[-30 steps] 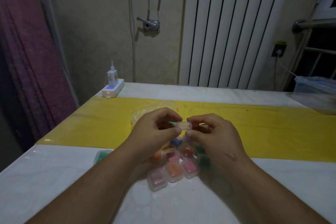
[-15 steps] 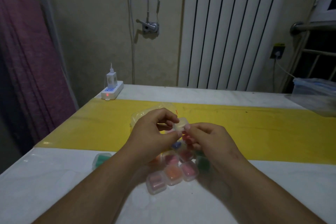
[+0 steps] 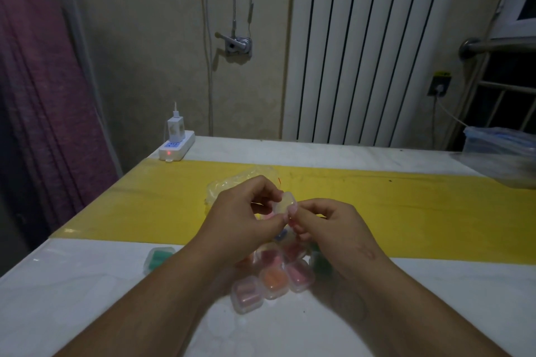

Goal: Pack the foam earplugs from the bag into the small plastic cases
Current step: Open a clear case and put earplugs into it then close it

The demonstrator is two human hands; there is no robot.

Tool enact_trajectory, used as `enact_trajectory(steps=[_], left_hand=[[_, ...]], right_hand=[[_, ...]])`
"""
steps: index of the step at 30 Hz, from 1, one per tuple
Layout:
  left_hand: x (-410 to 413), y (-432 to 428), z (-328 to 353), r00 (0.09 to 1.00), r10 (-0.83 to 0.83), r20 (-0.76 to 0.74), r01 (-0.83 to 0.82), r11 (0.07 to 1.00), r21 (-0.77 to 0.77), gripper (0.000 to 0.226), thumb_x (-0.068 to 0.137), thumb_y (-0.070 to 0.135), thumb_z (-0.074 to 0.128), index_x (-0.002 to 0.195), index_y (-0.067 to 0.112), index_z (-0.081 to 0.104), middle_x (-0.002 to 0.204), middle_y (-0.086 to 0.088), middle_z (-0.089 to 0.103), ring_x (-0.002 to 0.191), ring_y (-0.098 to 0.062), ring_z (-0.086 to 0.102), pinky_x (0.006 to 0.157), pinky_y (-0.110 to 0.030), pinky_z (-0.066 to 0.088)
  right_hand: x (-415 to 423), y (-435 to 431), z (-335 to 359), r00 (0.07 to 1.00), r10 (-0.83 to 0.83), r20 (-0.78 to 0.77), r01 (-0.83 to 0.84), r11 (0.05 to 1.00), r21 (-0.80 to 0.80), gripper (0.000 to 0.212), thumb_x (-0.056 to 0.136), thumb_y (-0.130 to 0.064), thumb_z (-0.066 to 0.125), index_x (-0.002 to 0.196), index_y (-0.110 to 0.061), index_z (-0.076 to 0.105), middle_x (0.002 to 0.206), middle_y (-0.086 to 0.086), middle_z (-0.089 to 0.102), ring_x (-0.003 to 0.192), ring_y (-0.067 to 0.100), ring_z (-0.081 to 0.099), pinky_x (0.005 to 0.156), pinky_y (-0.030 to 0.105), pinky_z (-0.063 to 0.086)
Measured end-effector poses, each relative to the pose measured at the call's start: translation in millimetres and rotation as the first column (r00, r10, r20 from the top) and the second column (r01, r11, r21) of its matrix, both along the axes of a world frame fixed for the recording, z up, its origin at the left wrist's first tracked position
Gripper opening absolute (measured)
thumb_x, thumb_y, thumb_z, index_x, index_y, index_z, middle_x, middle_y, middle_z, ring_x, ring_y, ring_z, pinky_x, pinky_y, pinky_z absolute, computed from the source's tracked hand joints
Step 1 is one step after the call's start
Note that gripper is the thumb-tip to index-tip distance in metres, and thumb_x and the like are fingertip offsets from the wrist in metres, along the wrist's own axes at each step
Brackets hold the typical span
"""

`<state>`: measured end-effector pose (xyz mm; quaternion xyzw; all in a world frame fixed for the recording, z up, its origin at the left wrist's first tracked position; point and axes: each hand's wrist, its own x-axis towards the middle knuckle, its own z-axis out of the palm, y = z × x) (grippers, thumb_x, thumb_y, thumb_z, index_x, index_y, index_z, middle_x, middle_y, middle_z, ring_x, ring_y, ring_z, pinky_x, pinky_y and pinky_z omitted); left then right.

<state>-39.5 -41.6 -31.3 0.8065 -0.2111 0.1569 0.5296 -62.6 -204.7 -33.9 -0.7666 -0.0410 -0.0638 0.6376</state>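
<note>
My left hand [image 3: 240,217] and my right hand [image 3: 327,226] meet above the table and both pinch one small clear plastic case [image 3: 285,203]. Its lid stands up between my fingertips, and something pink shows inside it. Behind my left hand lies the crumpled clear bag [image 3: 232,182] on the yellow strip. Under my wrists sits a cluster of several closed cases [image 3: 275,275] holding pink, orange and red earplugs. One case with green earplugs [image 3: 158,259] lies apart to the left. Another green one [image 3: 319,262] is half hidden by my right wrist.
A white power strip [image 3: 177,148] with a charger and a red light stands at the table's far left corner. A clear plastic bag [image 3: 499,153] lies at the far right edge. The white table [image 3: 87,298] has a yellow band [image 3: 406,211] across it. A radiator stands behind.
The case lay flat between my fingertips one second ago; now its lid is tipped up and my hands have shifted slightly closer together. The view has moved a little nearer to the table.
</note>
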Motion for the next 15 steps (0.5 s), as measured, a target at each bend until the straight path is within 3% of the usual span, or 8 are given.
enact_trajectory(steps=[5,9,11,13,15], left_hand=[[-1,-1,0,1.0,0.008,0.014,-0.008,1.0,0.019,0.022,0.073,0.014,0.081,0.087,0.019,0.064,0.081,0.005,0.068,0.077,-0.009,0.066,0.074,-0.031,0.057],[-4,0,5,0.997,-0.064,-0.042,0.063,0.997,-0.039,0.031,0.079,0.011,0.077,0.104,0.025,0.066,0.092,0.003,0.069,0.084,-0.01,0.067,0.077,-0.026,0.058],[-5,0,7,0.988,-0.122,-0.099,0.109,0.985,-0.13,0.038,0.081,0.005,0.073,0.111,0.029,0.068,0.101,-0.002,0.066,0.087,-0.011,0.067,0.076,-0.021,0.056],[-5,1,9,0.985,-0.121,-0.12,0.099,0.979,-0.176,0.032,0.083,0.001,0.07,0.103,0.026,0.071,0.104,-0.001,0.065,0.088,-0.01,0.067,0.076,-0.02,0.054],[-6,0,10,0.985,-0.108,-0.131,0.08,0.975,-0.207,0.022,0.082,0.001,0.071,0.092,0.019,0.068,0.097,0.001,0.067,0.087,-0.012,0.067,0.074,-0.022,0.055]], right_hand=[[4,0,-2,0.992,-0.061,0.108,0.075,0.989,-0.13,0.014,0.087,-0.025,0.069,0.076,-0.028,0.077,0.071,0.002,0.073,0.073,0.026,0.07,0.076,0.047,0.059],[4,-1,-2,0.991,-0.06,0.116,0.074,0.99,-0.122,0.012,0.087,-0.03,0.07,0.076,-0.029,0.077,0.072,-0.005,0.073,0.074,0.023,0.069,0.073,0.043,0.057],[4,-1,-1,0.996,-0.054,0.073,0.059,0.996,-0.062,0.016,0.087,-0.031,0.071,0.076,-0.021,0.076,0.073,0.0,0.072,0.073,0.022,0.067,0.071,0.04,0.056],[5,-1,-2,0.998,-0.063,0.0,0.063,0.995,0.078,0.019,0.08,-0.029,0.07,0.074,-0.012,0.075,0.076,0.015,0.07,0.075,0.027,0.062,0.07,0.045,0.053],[5,-2,-1,0.998,-0.052,-0.043,0.057,0.989,0.137,0.023,0.073,-0.029,0.066,0.075,-0.009,0.076,0.078,0.019,0.069,0.075,0.029,0.06,0.07,0.049,0.052]])
